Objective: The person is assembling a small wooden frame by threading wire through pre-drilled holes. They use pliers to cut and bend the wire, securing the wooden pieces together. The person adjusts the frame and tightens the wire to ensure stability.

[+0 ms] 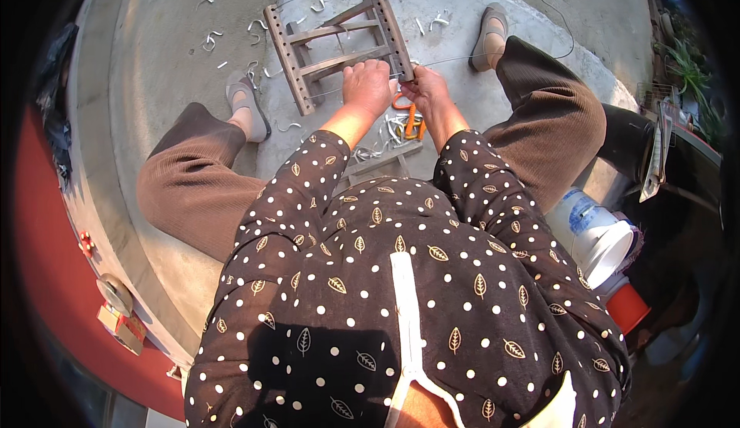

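Observation:
A wooden folding stool frame [341, 32] stands on the floor between my feet, its two long rails drilled with rows of holes. Thin cord spans from rail to rail at the far end and again at the near end. My left hand [368, 87] is closed over the near cord, beside the right-hand rail. At that rail's near end my right hand [428, 91] has its fingers closed around the wood; the fingertips are partly hidden. Just below my hands lie orange-handled scissors [414, 123] among white cut strips [393, 129].
More white strip scraps [212, 41] are scattered over the concrete floor. Loose cord trails past my right shoe [490, 33] and curves away. A wooden piece [384, 162] lies close to my body. White buckets [605, 249] and a red container [628, 308] stand at the right.

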Demonstrator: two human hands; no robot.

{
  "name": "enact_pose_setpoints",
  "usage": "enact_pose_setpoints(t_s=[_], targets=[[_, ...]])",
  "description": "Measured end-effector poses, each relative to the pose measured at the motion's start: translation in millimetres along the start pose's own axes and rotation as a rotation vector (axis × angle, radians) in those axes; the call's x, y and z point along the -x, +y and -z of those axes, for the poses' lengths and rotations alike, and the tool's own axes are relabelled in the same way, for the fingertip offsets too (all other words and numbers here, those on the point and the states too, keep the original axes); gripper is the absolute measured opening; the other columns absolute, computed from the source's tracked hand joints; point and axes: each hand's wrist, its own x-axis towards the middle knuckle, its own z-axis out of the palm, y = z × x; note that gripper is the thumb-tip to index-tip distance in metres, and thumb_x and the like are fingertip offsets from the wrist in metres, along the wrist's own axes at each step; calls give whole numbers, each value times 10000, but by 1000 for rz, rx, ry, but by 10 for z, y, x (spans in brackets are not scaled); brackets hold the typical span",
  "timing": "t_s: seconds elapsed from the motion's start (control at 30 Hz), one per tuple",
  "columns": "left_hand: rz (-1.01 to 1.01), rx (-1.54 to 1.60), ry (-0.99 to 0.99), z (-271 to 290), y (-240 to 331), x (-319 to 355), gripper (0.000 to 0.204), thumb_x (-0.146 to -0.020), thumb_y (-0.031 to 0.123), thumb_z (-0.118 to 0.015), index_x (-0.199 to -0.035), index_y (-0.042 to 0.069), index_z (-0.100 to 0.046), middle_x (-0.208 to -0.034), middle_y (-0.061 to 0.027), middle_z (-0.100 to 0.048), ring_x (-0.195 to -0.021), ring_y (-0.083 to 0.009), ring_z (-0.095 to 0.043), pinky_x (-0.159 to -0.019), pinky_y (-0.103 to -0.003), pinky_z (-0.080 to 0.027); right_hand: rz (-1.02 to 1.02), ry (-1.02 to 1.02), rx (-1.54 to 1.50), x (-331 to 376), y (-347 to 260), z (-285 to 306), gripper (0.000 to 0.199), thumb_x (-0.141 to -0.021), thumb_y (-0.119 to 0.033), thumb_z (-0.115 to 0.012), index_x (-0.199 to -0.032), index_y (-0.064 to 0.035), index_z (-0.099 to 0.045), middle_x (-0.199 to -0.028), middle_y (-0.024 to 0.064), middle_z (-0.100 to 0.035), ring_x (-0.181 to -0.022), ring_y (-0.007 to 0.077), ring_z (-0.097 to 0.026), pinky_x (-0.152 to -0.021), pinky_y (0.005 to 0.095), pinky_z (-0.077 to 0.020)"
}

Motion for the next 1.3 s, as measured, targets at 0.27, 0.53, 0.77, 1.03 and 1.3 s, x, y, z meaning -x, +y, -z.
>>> enact_pose_setpoints(t_s=[0.27,0.53,0.77,1.03,1.3], targets=[[-80,135,-50,-158,-4,-3,234,-876,304,-524,-879,75,-570,-933,-110,-626,-902,-324,-582,-742,-475,-435,66,2,28,3,38,54,94,-836,-138,-521,-853,-79,-591,-750,47,-624,-590,155,-588,-489,287,-464],[-122,301,-72,-25,-73,-16,289,-869,317,-535,-986,53,-552,-1020,-161,-585,-981,-366,-535,-811,-465,-430,69,29,66,-21,52,37,123,-823,-128,-501,-855,-60,-599,-727,55,-632,-557,161,-604,-452,278,-452],[416,245,594,368,-977,410,427,-727,151,-643,-1121,23,-540,-1103,-181,-551,-1048,-344,-520,-914,-421,-404,71,64,205,101,-75,-19,176,-889,-219,-487,-899,-70,-582,-779,67,-625,-639,189,-630,-524,310,-471],[536,676,17,147,-1805,613,399,-714,104,-597,-1108,37,-604,-1075,-182,-635,-1005,-323,-612,-867,-372,-471,161,-26,408,233,-45,-28,412,-824,-432,-617,-917,-32,-588,-818,72,-615,-690,161,-609,-547,266,-466],[585,1000,-226,239,-1657,588,395,-752,3,-512,-1140,37,-577,-1060,-59,-625,-605,-93,-581,-431,-235,-445,211,-81,596,162,-63,45,421,-779,-392,-711,-899,-9,-586,-830,52,-601,-709,120,-585,-578,242,-472]])
